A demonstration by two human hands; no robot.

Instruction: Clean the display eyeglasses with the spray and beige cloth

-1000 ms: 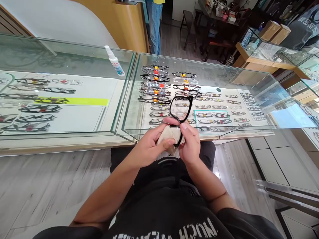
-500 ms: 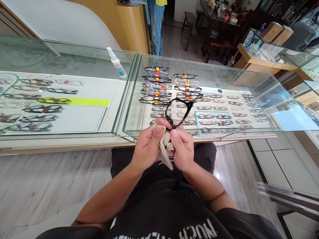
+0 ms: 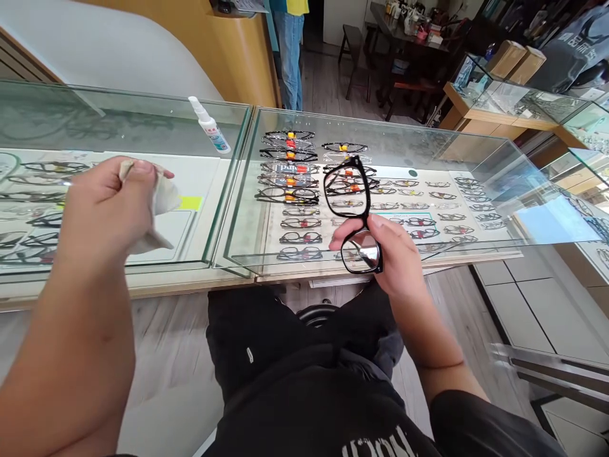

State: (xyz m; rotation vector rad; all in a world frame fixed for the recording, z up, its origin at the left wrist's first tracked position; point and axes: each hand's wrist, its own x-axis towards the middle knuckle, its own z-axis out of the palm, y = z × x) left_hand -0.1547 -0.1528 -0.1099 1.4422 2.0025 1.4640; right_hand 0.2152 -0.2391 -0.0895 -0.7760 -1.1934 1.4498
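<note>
Hands were apart; left hand (image 3: 107,206) at left of frame clutched crumpled beige cloth (image 3: 159,206), fingers closed round it, above glass display counter (image 3: 228,209); right hand (image 3: 392,257) at centre pinched black rectangular-framed glasses (image 3: 354,212) by lower lens, upright over counter's near edge; white spray bottle (image 3: 209,125) lay upper left of centre.

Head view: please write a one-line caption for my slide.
Right hand holds black glasses over a glass counter; left hand grips a cloth.
</note>
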